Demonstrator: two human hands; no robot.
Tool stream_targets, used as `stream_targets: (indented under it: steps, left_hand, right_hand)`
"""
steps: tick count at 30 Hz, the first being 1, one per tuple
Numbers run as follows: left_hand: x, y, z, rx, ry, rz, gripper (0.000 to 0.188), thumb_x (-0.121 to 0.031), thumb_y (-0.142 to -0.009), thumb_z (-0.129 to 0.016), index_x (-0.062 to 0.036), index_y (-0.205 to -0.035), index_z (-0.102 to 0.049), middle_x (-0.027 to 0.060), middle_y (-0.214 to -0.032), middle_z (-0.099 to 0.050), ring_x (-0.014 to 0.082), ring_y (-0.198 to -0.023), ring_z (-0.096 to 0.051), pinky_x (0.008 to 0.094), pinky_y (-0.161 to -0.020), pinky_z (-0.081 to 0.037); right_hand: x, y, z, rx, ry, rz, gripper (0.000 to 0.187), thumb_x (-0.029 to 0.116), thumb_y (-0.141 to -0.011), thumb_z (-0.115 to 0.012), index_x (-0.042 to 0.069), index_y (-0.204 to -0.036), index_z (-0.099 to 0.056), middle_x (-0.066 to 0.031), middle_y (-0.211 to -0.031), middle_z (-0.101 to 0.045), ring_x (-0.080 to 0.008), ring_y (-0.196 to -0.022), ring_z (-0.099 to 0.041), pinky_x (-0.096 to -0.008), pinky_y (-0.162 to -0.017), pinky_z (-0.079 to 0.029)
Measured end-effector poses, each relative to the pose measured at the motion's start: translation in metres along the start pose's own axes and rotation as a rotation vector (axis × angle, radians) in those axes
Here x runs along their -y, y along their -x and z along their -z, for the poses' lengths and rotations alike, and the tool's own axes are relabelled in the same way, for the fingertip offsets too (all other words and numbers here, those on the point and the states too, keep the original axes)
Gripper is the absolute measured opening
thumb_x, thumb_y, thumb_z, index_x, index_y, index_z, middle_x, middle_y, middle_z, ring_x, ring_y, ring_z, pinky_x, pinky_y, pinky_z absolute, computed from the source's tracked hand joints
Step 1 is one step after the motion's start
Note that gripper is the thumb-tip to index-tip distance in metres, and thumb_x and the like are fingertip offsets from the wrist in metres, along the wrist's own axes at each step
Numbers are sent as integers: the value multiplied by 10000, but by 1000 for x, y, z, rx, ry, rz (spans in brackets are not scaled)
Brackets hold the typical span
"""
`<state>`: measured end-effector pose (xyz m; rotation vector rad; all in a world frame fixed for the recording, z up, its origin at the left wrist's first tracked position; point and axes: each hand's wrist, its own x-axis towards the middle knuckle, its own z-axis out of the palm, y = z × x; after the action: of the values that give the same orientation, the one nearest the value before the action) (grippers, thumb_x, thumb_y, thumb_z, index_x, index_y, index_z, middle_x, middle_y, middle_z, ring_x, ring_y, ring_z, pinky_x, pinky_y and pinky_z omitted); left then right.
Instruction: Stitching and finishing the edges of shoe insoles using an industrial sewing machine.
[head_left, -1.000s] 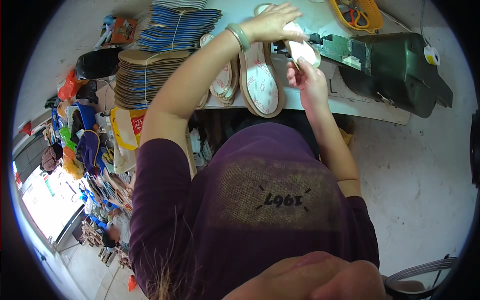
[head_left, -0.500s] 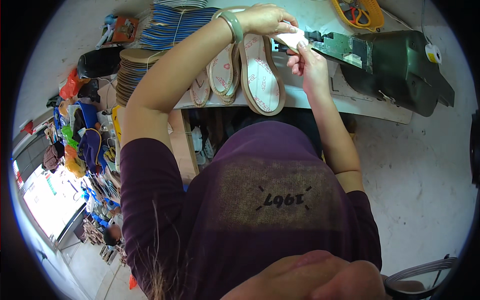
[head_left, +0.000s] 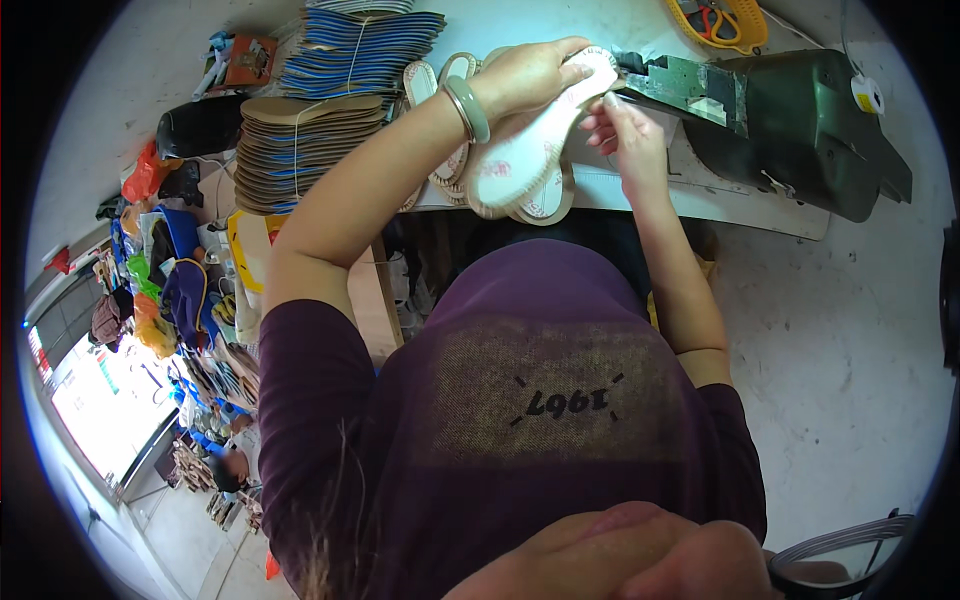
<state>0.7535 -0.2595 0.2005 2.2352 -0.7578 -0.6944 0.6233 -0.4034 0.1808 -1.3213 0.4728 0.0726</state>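
Observation:
A pale insole [head_left: 520, 155] with faint red print and a ridged, gathered edge slants across the workbench, its narrow end up by the machine's tip. From above, my left hand [head_left: 525, 78] grips that narrow part, with a jade-coloured bangle at the wrist. My right hand [head_left: 632, 135] is closed at the insole's right edge, thumb and forefinger pinching there and the other fingers curled. Just right of the insole is the narrow working head of a dark green machine [head_left: 790, 115]. Beneath the insole lies another printed insole [head_left: 548, 203], mostly covered.
Tied stacks of brown soles [head_left: 310, 150] and blue-edged soles [head_left: 360, 55] stand on the left of the workbench [head_left: 740, 203]. More insoles [head_left: 418, 82] lie beside my left wrist. A yellow basket [head_left: 735, 40] holding scissors sits at the back right.
The insole has swung into full view, its wide end now toward me over the other insoles. My left hand has come slightly lower and left; my right hand is still near the machine head.

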Motion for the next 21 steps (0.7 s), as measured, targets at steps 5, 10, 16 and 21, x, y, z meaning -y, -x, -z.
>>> stream_targets:
  steps: [5,10,16,21]
  left_hand:
    - [-18,12,-7,-21,-9,115,570,-424,-930,-533,-54,-1357,-452,261,-974,-677,380,-907,-670,438,-810,-513]
    - [-6,1,-18,-214,-84,44,638,-453,-913,-582,-19,-1360,-443,127,-817,-702,257,-728,-680,362,-670,-516]
    - [-4,-20,-9,-297,-3,23,509,-384,-898,-601,8,-1217,-530,246,-1011,-661,395,-931,-643,447,-835,-504]
    - [11,-38,-8,-412,12,-171,356,-241,-921,-587,37,-1132,-516,251,-937,-651,373,-821,-644,417,-749,-519]
  right_hand:
    - [-14,49,-2,165,-152,-19,387,149,-936,-614,-29,-1272,-539,-59,-1036,-663,-96,-904,-624,-251,-789,-509]
    - [-7,57,17,136,-269,-108,317,99,-934,-601,-28,-1220,-550,-75,-1077,-661,-106,-935,-631,-251,-829,-497]
    - [-4,33,26,89,-264,-83,283,146,-941,-609,-28,-1164,-594,-54,-1004,-675,-81,-859,-633,-227,-779,-498]
    - [-2,18,25,16,-223,-21,271,156,-942,-614,-26,-1141,-621,-34,-966,-678,-68,-823,-625,-202,-748,-484]
